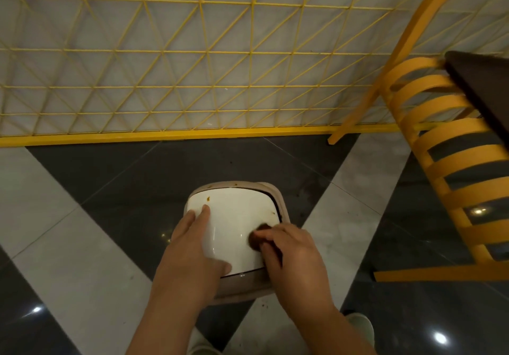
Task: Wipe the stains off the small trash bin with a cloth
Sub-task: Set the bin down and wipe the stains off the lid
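While the small white plastic trash bin (237, 230) with its beige rim stands on the glossy dark-and-pale tiled floor (82, 258), just in front of the yellow wire-mesh fence (165, 79), both hands are at work on its domed lid. The left hand (190, 247) lies along the lid's left edge, fingers mostly straight, thumb pressed near the near edge, bracing the bin and clasping nothing. The right hand (292, 250) has its grip clenched around a small dark brown cloth (259, 237), pressing it onto the lid's right side.

To wipe well, I judge the brace should keep firm downward pressure so the light bin does not skate across the polished floor. The cloth would do best in short overlapping strokes, folded to a clean face once soiled (dark fabric hides what it has already picked up). An orange-brown spot (208, 198) sits near the lid's far-left corner, just beyond the left fingertips, and a brownish streak (272, 212) shows on the right edge, beyond the cloth; both seem to need attention, as does the seam between lid and rim, where grime tends to lodge.

No brand, label or writing is readable on the bin, the cloth, or the yellow slatted chair (440, 161) to the bin's right.
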Motion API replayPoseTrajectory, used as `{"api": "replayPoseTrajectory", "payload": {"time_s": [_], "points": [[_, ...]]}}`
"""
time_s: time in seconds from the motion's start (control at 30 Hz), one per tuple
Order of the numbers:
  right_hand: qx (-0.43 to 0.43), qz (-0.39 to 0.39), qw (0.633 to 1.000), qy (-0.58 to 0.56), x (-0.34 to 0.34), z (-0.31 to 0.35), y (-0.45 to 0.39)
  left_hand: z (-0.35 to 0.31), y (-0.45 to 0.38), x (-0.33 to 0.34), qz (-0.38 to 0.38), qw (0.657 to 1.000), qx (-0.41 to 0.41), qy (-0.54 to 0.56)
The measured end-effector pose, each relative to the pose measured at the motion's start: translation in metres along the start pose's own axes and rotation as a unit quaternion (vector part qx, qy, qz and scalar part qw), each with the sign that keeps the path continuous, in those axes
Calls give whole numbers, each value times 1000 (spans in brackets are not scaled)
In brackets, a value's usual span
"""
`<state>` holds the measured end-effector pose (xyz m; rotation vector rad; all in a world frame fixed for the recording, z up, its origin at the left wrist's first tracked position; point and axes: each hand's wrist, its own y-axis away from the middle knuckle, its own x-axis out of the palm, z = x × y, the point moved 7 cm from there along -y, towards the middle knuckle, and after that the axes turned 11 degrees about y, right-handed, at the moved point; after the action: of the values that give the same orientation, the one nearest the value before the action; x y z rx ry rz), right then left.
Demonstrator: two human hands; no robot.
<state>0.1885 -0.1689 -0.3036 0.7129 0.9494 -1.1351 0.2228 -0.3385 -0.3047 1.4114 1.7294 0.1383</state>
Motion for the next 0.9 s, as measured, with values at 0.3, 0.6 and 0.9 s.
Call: {"api": "replayPoseTrajectory", "payload": {"time_s": [0.3,0.6,0.9], "points": [[-30,-31,999,-14,12,-3,49,4,12,-12,-49,998,-15,-43],[-21,-39,998,-40,-3,-5,42,4,12,0,-14,998,-10,-57],[-80,-23,996,16,5,26,-38,9,3,0,-36,999,-14,-29]]}}
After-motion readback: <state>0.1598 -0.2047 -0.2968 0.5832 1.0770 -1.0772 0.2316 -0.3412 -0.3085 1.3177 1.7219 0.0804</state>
